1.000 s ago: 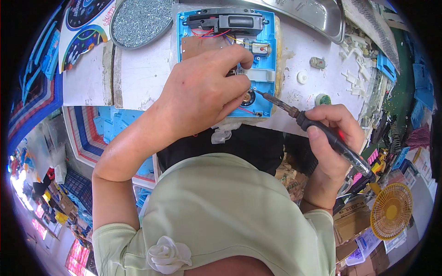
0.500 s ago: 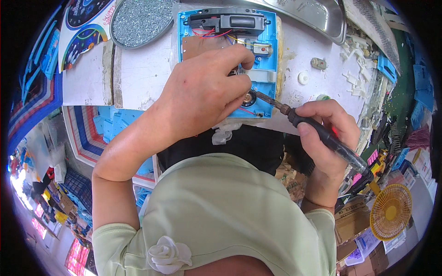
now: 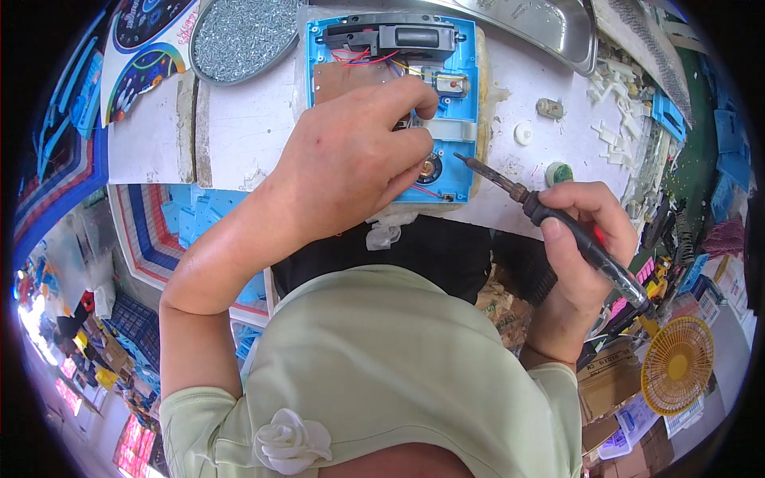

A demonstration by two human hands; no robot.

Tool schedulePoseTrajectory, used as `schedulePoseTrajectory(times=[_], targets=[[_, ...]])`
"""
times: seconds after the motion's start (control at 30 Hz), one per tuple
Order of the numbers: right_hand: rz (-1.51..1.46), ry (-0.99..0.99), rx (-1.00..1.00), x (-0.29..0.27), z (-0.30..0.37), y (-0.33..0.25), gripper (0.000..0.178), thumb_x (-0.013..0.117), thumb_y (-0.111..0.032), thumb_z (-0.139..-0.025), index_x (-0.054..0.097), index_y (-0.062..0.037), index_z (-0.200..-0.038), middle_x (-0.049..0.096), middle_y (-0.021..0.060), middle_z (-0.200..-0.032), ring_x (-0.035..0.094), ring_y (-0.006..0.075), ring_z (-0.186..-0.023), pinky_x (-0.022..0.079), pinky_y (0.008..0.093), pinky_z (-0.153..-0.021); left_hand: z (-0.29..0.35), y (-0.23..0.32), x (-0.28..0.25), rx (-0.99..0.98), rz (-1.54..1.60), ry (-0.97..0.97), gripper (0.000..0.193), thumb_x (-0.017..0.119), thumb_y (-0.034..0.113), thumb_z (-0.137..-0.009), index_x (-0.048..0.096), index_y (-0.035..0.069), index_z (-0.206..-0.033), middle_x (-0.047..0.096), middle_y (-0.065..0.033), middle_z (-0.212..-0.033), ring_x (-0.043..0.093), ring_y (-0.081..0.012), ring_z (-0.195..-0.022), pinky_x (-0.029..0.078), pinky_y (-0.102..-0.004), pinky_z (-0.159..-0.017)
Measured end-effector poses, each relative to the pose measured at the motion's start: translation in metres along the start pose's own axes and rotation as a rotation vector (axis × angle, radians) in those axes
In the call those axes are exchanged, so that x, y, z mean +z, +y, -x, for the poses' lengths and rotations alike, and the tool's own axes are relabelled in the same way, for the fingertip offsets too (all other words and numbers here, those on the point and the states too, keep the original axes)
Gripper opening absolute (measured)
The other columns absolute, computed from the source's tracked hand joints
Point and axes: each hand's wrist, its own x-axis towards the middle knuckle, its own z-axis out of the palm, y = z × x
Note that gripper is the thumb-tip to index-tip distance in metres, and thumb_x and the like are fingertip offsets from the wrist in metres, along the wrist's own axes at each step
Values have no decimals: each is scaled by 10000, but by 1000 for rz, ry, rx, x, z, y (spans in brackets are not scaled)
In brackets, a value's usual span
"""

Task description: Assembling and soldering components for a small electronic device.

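Observation:
A blue plastic casing (image 3: 468,60) lies open on the worktable, with a black moulded unit (image 3: 414,37), thin wires and a brown board (image 3: 333,83) inside. My left hand (image 3: 351,155) reaches over it, fingers curled and pressed together; whatever they pinch is hidden beneath them. Just beside those fingertips sits a small round speaker (image 3: 431,168). My right hand (image 3: 594,255) is wrapped round the dark handle of a soldering iron (image 3: 570,233). Its metal tip points up and left over the casing's right edge, apart from the speaker.
An oval tray of small screws (image 3: 244,40) stands back left, a metal tray (image 3: 558,36) back right. On the right lie a small motor (image 3: 550,108), a white wheel (image 3: 523,134), a green-topped round item (image 3: 559,173) and white plastic pieces (image 3: 617,115). A yellow fan (image 3: 677,362) stands lower right.
My right hand has drawn the soldering iron to the right, so its tip has left the speaker. My left hand has hardly moved. The green-topped item shows more fully.

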Motion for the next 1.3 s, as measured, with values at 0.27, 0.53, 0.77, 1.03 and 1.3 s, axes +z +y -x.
schedulePoseTrajectory(times=[0.27,0.53,0.77,1.03,1.3], targets=[[-15,-41,29,-3,-5,-15,295,753,-88,-823,659,83,-1045,699,123,-954,640,132,-814,471,232,-758,-1,0,0,6,-5,-8,176,793,29,-753,672,55,-878,620,-98,-1063,681,-275,-870,557,-363,-725],[-3,5,35,-11,-5,-18,287,726,-80,-833,654,87,-1055,695,119,-948,641,132,-823,474,239,-784,1,6,-12,45,20,-29,290,817,52,-707,717,115,-972,613,-74,-1118,622,-255,-873,483,-382,-768],[-15,-1,-31,-14,-5,-20,278,713,-81,-840,653,84,-1055,691,113,-948,633,125,-829,470,240,-790,6,1,-2,102,-94,-43,303,845,146,-696,725,170,-974,604,-43,-1140,583,-240,-961,372,-409,-899],[100,29,9,-30,7,-2,279,705,-91,-849,648,81,-1061,686,118,-964,642,139,-843,475,242,-804,18,21,5,-113,-56,69,344,869,153,-715,721,136,-1026,597,-61,-1163,583,-237,-976,391,-407,-905],[-214,528,-232,-132,64,8,258,626,-142,-968,614,27,-1163,573,37,-798,530,102,-679,564,359,-841,14,-4,-17,61,-144,19,404,853,201,-743,749,99,-1120,608,-136,-1260,574,-302,-1078,453,-422,-918]])
